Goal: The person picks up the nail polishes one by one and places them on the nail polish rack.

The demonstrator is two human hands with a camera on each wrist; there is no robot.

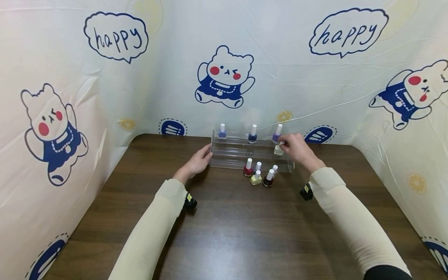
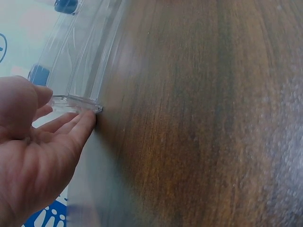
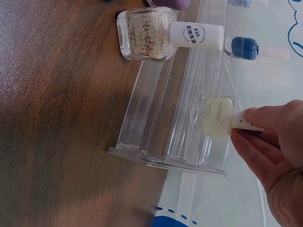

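Observation:
A clear tiered display rack (image 1: 241, 153) stands near the back of the table. My right hand (image 1: 297, 149) pinches the white cap of a pale cream nail polish bottle (image 3: 218, 117) between thumb and fingers. That bottle is at an upper tier near the rack's right end; whether it bears on the tier I cannot tell. My left hand (image 1: 198, 160) touches the rack's left end panel, its fingers (image 2: 85, 124) fairly straight against it. Along the top tier stand a light violet bottle (image 1: 222, 132), a dark blue bottle (image 1: 252, 135) and a purple bottle (image 1: 276, 135).
Several polish bottles stand before the rack's right half: a red bottle (image 1: 248, 169), a yellow bottle (image 1: 256, 179), a dark bottle (image 1: 268, 180), a speckled clear bottle (image 3: 147, 35) and a partly hidden purplish one. Printed cloth (image 1: 280, 85) surrounds the brown table (image 1: 231, 233).

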